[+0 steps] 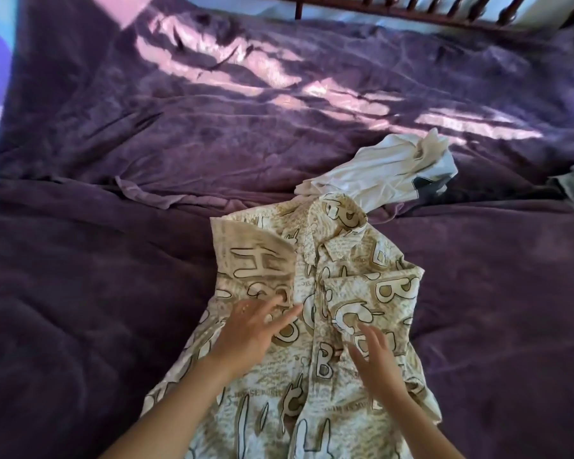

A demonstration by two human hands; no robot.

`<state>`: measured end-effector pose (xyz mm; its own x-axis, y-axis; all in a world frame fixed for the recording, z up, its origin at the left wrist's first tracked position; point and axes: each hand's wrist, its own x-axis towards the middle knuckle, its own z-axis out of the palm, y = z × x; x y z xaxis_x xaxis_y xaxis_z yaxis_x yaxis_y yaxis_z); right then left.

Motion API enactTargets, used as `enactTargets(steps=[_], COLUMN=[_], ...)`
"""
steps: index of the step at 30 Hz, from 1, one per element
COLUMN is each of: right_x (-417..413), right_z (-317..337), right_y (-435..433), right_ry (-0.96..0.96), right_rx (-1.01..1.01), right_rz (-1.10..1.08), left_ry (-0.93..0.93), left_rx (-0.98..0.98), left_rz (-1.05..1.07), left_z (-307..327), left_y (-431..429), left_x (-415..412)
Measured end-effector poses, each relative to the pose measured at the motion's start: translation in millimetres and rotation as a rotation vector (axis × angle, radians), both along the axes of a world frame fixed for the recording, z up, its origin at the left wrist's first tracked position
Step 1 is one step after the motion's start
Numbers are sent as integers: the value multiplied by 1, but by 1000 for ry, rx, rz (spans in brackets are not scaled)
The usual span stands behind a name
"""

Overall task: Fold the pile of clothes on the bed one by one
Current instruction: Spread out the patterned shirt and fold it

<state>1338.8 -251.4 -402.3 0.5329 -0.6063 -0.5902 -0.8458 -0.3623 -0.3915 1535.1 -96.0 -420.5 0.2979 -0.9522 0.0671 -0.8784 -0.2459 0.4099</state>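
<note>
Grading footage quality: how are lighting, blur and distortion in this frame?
Head view: sunlight streaks glare across the far purple bedspread; the near half sits in shade; both hands, left and right, show slight motion blur over the printed shirt; wide-angle curvature bends the edges.

Dim, soft-focus view; streaked sunlight crosses the purple bedcover (279,81).

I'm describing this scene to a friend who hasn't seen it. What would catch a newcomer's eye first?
The cream button-up shirt printed with big tan letters lies spread in the near centre of the purple plush bedspread, both hands open on it: left hand, right hand. Just beyond its collar lies a crumpled white garment.
</note>
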Motion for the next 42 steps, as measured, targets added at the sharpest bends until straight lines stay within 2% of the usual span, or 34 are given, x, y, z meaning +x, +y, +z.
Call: enactTargets(steps=[3,6,8,10,12,14,16,18,20,22,24,26,29,31,33,35,36,37,39,41,42], right_x=[-1,-1,1,8,24,44,62,74,80,79,73,61,27,-12,-56,-97,-118,-136,-161,-159,-149], right_z=[0,-5,-11,-18,-19,-18,-18,-23,-32,-41,-45,-37,-9,10,19,20,13,3,-19,-30,-29], right_y=[-16,-32,-42,-57,-83,-115,-150,-178,-195,-201,-200,-197,-187,-170,-147,-116,-101,-84,-53,-35,-32], right_ry=[-4,2,62,93,68,55,98,183,276,313,257,104,-197,-373,-440,-400,-326,-218,57,224,217], right_rx=[-73,-135,-104,-141,-258,-333,-317,-266,-193,-168,-235,-361,-546,-639,-709,-717,-686,-645,-515,-420,-442], right_rz=[-20,-7,27,84,55,-32,-100,-79,-45,-30,-29,-73,-134,-40,145,341,447,569,750,745,703], left_ry=[-27,130,153,122,-46,-172,-86,129,221,228,383,507,469,447,370,211,72,-56,-136,-153,-166], left_rx=[477,743,691,448,157,60,228,433,605,604,482,280,60,-45,-90,-50,-30,62,384,508,505], left_rz=[-24,39,39,99,204,366,526,655,661,623,605,574,442,311,196,70,18,-8,-20,82,117], left_z=[-9,-14,-19,-18,-15,-6,5,5,-3,-5,-2,5,31,51,63,54,44,32,7,-4,-2], left_y=[8,13,11,-1,-26,-63,-96,-119,-129,-132,-130,-123,-91,-55,-11,37,60,80,110,119,114], left_x=[-3,8,16,30,51,76,103,132,151,162,166,168,155,135,107,79,64,48,16,-7,-12])
